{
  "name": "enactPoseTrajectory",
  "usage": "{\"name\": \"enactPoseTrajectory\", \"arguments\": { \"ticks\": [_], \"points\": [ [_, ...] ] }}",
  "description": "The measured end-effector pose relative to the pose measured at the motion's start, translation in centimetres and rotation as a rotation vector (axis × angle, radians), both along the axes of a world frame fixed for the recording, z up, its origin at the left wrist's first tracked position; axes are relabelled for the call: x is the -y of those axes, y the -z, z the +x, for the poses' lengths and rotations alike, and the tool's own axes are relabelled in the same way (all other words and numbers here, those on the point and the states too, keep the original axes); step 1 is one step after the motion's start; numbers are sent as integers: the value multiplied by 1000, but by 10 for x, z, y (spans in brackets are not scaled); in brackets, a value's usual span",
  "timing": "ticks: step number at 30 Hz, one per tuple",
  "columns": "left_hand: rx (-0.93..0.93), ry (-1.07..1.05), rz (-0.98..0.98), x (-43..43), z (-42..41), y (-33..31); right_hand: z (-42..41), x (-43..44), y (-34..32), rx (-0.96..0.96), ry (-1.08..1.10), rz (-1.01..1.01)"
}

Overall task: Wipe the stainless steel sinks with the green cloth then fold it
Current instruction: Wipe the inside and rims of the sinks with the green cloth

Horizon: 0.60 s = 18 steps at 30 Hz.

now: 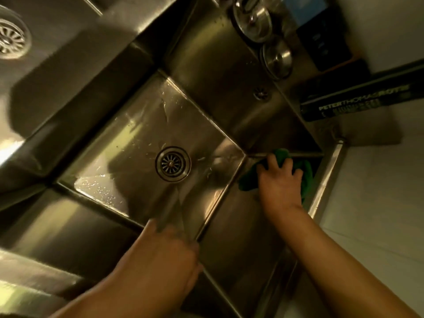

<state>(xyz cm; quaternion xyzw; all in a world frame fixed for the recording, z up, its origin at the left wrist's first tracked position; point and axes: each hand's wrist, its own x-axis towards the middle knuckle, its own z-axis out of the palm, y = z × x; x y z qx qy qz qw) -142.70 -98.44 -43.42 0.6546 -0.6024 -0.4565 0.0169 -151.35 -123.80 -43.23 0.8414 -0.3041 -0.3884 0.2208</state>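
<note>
- Head view, far left: a second sink (57,31) with a round strainer (11,40) lies beyond the divider. No cloth is on it, and I cannot tell whether it has been wiped.
- Left hand (160,255): low, over the near corner of the main sink (128,138). It is motion-blurred, so I cannot tell whether the fingers are straight or curled, or whether they touch steel. My guess is that it is there to steady me as I lean in.
- Drain strainer (172,164): centre of the basin floor. Streaks and droplets around it show the floor is wet.
- Two metal lids (277,58): on the ledge behind the basin, well apart from the work.
- Right hand (280,182): fingers spread and bent over the bunched green cloth (307,177), gripping it and pressing it against the basin's right wall, just below the rim at the far corner. Spread fingers distribute pressure, and the bunching lets fabric reach the corner seam.
- Black carton (362,99): on the white counter right of the rim.
- Status, as I judge it: wiping is in hand and folding is not yet begun.
</note>
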Motion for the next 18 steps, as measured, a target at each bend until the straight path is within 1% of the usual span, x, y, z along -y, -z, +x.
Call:
{"name": "enactPoseTrajectory", "arguments": {
  "ticks": [3, 5, 7, 9, 12, 15, 18],
  "points": [
    [157, 6, -158, 10, 44, -5, 21, -5, 0, 114, -112, 92],
    [257, 28, -215, 20, 74, -5, 38, -6, 1, 180, -152, 134],
    [315, 44, -263, 28, 100, -6, 53, -8, 2, 233, -239, 145],
    [360, 35, -363, 31, 122, -7, 66, -7, 2, 288, -379, 138],
    [449, 11, -564, 36, 152, -5, 90, 2, 3, 404, -607, 190],
    [515, 57, -600, 45, 177, 3, 119, 19, 13, 539, -862, 236],
    [589, 95, -641, 42, 200, 13, 160, 34, 35, 595, -1060, 196]
  ]
}}
